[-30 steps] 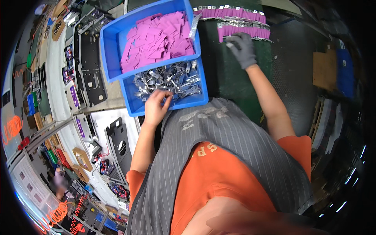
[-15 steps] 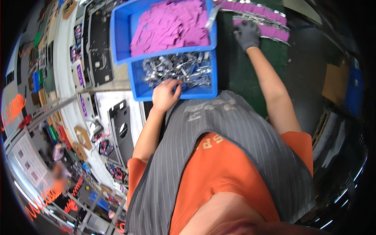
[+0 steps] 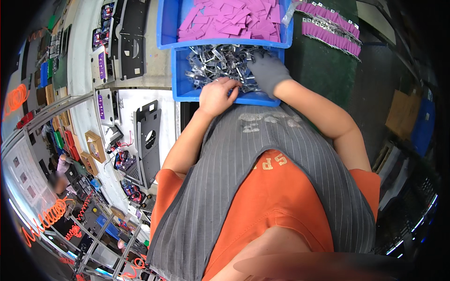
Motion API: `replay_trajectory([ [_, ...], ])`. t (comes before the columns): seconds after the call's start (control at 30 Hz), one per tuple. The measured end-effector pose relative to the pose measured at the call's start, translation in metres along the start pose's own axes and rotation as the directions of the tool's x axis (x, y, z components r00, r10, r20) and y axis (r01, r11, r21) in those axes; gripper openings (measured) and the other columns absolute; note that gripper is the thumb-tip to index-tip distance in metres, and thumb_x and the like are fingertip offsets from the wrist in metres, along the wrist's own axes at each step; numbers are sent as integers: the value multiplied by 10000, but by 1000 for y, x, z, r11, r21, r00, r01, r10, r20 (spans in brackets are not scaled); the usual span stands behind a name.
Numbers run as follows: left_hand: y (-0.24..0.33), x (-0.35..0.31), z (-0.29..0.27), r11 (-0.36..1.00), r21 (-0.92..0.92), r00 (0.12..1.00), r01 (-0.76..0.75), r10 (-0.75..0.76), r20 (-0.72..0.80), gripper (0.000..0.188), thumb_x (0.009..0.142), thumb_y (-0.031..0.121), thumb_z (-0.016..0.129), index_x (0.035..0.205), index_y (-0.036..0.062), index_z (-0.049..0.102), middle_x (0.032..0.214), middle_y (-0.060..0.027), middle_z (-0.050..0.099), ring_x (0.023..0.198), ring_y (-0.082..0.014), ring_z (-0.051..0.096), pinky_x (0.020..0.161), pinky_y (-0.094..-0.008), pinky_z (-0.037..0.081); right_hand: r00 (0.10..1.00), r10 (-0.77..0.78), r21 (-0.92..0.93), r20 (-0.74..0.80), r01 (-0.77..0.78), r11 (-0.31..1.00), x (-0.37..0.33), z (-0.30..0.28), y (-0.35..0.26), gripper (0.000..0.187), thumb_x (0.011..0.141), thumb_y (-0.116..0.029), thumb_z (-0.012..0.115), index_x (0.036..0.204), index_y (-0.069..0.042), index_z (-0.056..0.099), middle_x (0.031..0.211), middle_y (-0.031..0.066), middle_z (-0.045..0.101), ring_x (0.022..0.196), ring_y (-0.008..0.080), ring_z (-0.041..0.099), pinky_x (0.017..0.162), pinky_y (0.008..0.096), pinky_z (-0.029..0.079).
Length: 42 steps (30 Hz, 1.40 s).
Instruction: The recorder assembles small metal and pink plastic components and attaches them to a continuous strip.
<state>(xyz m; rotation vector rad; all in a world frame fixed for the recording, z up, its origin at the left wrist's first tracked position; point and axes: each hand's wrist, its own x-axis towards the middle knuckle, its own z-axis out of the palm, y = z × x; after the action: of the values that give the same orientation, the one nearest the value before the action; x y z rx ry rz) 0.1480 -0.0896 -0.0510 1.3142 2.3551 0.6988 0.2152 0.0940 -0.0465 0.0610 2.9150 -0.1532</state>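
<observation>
Small shiny metal clips (image 3: 213, 65) lie heaped in the smaller blue bin (image 3: 180, 91) in front of my body. My bare left hand (image 3: 219, 97) rests at the bin's near side. Its fingers are curled, with thumb and fingertips close together over the clips; whatever they hold is hidden. My right hand (image 3: 269, 74), in a grey glove, reaches into the bin's right side. Its fingers point down among the clips and the tips cannot be made out. Flat purple pieces (image 3: 229, 21) fill the larger blue bin (image 3: 166, 28) just beyond.
Rows of purple pieces with metal clips (image 3: 330, 37) lie on the green surface (image 3: 314, 75) at the far right. A clear plastic bag (image 3: 289, 13) hangs by the larger bin's corner. To the left are black panels (image 3: 146, 136) and a workbench. A cardboard sheet (image 3: 402, 114) stands right.
My right hand has moved left from the purple rows into the bin of clips. My left hand stays over the clips. The whole view has shifted, with the bins now farther right and higher.
</observation>
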Motion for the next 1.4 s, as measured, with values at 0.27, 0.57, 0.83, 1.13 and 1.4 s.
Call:
replay_trajectory([
  [0.27, 13, 21, -61, 970, -194, 954, -146, 86, -287, 116, 787, 110, 628, 885, 134, 686, 775, -59, 641, 719, -240, 628, 624, -349, 506, 906, 61, 193, 419, -154, 969, 59, 27, 10, 274, 822, -117, 506, 1053, -23, 620, 1025, 205, 636, 945, 335, 629, 797, 406, 509],
  [0.57, -51, 112, -131, 961, 267, 997, 71, -63, -36, 213, 771, 231, 672, 955, 128, 696, 897, -76, 676, 842, -263, 644, 748, -352, 507, 967, -129, 690, 219, -60, 721, 1, -31, -1, 312, 827, -135, 504, 1104, -34, 608, 913, 158, 652, 795, 274, 643, 712, 366, 515],
  [0.83, -62, 145, -127, 927, 348, 912, 138, -256, 321, 361, 692, 202, 727, 1028, 79, 678, 903, -97, 689, 818, -223, 657, 761, -313, 504, 987, -135, 988, 90, -71, 138, -43, -32, 18, 276, 829, -95, 572, 1085, 0, 613, 941, 74, 614, 832, 124, 577, 752, 284, 474],
  [1.13, -59, 135, -134, 741, -560, 918, 371, -383, 102, 220, 837, 219, 680, 984, 55, 688, 726, 55, 591, 621, -15, 484, 518, -160, 352, 996, 85, 1000, 30, -29, -11, -60, -4, 33, 227, 874, -34, 504, 1078, 29, 582, 1022, 86, 566, 815, 115, 579, 724, 252, 519],
  [1.4, -51, 138, -130, 204, -956, 874, 209, -478, 89, 145, 756, 178, 756, 812, 103, 645, 706, 62, 574, 575, -13, 464, 449, -151, 349, 991, 107, 992, 83, -92, 83, -56, -4, 32, 256, 851, -64, 520, 1085, 14, 590, 883, 57, 608, 787, 101, 580, 713, 240, 494],
])
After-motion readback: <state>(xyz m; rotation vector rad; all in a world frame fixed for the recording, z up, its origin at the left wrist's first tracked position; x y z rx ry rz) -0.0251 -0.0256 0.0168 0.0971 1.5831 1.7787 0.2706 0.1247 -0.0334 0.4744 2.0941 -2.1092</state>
